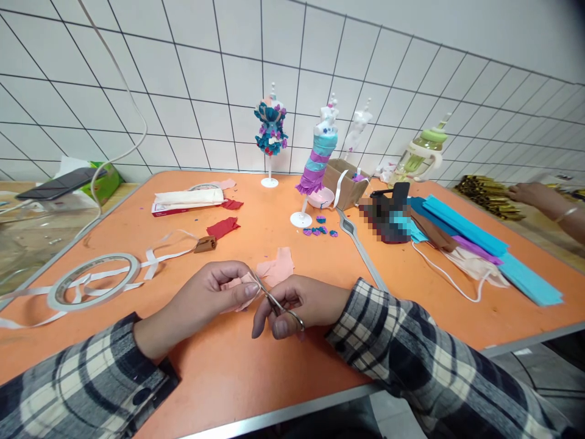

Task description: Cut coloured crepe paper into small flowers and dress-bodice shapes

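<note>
Near the front middle of the orange table (219, 378), my left hand (219, 289) pinches a small pink crepe paper piece (235, 281) between thumb and fingers. My right hand (297, 305) is closed around the handles of small metal scissors (273, 299). Their blades point up and left and meet the paper at my left fingertips; whether they are cutting through it I cannot tell. Just beyond my hands lies another pink paper scrap (280, 266). Part of the held paper is hidden behind my left fingers.
Mini dress forms (270, 131) (320, 152) stand at the back. A tape roll (57, 292) with white strips lies left, near red paper (223, 227). Folded blue paper strips (466, 225), a cardboard box (350, 192) and a bottle (420, 155) are right. Another person's hand (530, 194) reaches among gold pieces.
</note>
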{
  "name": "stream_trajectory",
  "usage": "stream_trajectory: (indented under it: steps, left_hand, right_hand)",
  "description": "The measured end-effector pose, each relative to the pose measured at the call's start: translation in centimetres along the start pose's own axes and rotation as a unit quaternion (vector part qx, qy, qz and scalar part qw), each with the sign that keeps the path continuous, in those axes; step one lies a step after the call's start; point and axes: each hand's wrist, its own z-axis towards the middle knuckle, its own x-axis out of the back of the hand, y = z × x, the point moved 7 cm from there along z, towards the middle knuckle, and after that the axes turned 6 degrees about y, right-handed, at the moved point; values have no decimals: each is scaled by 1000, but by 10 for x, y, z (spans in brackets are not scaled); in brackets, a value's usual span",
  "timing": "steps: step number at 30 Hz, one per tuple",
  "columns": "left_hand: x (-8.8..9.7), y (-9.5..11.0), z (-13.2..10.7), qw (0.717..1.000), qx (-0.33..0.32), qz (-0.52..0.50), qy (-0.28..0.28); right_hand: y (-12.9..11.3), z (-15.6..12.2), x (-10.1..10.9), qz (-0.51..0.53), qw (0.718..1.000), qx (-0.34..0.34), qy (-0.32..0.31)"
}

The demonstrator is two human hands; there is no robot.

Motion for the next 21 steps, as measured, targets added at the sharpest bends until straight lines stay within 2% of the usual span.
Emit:
stream_trajectory:
  steps: [7, 10, 15, 21]
  left_hand:
    - [2, 6, 1, 999, -21, 29, 28]
    - [3, 4, 1, 999, -14, 18, 27]
    - [-3, -1, 0, 1000, 17, 0, -7]
    - [-2, -2, 0, 1000, 12, 6, 1]
  right_hand:
    - [5, 1, 5, -6, 998, -24, 53]
    - [6, 1, 3, 1, 999, -24, 44]
    - [4, 0, 0, 2, 1000, -7, 6]
    - [7, 0, 3, -4, 1000, -18, 21]
